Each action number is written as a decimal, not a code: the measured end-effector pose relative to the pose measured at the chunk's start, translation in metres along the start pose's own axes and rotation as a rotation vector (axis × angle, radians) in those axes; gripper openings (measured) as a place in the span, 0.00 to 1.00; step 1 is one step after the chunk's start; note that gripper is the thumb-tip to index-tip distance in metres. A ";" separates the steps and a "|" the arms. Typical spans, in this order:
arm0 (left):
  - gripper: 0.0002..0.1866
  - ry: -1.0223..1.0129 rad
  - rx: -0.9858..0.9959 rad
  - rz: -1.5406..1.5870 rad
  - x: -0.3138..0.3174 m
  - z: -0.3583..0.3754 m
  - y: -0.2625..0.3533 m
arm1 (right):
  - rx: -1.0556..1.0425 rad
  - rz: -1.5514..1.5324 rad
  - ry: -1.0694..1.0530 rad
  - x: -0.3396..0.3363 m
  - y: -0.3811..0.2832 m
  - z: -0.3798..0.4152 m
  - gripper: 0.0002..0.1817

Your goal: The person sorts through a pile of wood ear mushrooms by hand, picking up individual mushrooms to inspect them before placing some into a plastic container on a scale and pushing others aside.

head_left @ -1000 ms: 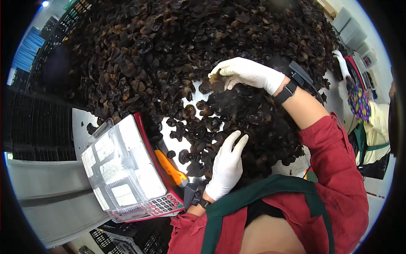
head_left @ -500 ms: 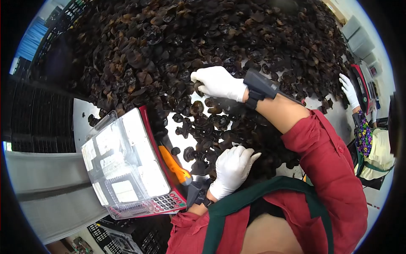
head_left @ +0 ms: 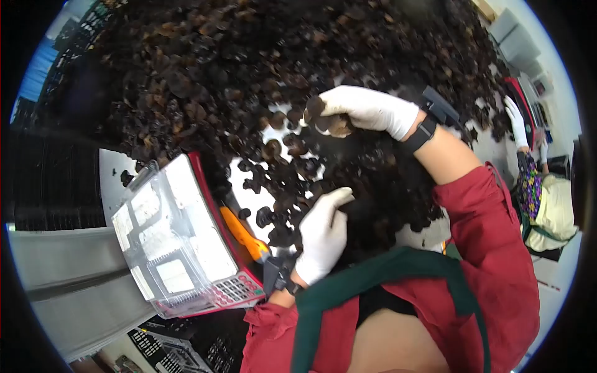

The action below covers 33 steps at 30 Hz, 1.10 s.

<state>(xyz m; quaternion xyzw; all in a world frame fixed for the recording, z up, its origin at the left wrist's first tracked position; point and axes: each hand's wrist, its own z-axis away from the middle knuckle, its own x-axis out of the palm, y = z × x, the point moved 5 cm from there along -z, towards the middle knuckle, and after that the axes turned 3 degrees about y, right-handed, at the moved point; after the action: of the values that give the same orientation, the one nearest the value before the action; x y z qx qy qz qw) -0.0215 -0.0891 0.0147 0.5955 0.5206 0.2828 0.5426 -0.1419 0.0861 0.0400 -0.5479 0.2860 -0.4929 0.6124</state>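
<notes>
A deep heap of dark brown, curled wood ear mushrooms covers the white table. My right hand, in a white glove, is closed on a wood ear mushroom between thumb and fingers, above the heap. Another paler brown piece shows just under the fingers. My left hand, also gloved, is nearer my body, its thumb and fingers apart and nothing in its grasp. It hovers at the edge of the loose mushrooms, where bits of white tabletop show through.
On the left stands a digital scale with a red keypad edge and a clear plastic cover. An orange tool lies against its side. Black crates are stacked farther left. At the right, a co-worker's gloved hand is beside another red scale.
My right hand has moved right and lifted from the heap with a mushroom piece. My left hand has shifted slightly left, its fingers now more spread.
</notes>
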 end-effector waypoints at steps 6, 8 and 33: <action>0.05 0.008 -0.370 0.210 0.003 0.007 -0.002 | 0.154 0.105 -0.012 0.012 0.005 0.101 0.15; 0.04 -0.020 -0.380 0.210 0.006 0.008 0.008 | 0.104 0.101 0.028 0.017 0.019 0.126 0.15; 0.13 -0.199 0.036 -0.175 0.021 0.002 0.043 | 0.307 0.607 0.423 0.016 0.107 0.415 0.17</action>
<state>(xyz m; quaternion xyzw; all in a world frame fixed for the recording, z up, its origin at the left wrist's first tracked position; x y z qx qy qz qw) 0.0005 -0.0651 0.0500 0.5824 0.5193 0.1643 0.6035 0.2640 0.2238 0.0391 -0.2271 0.4775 -0.4286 0.7326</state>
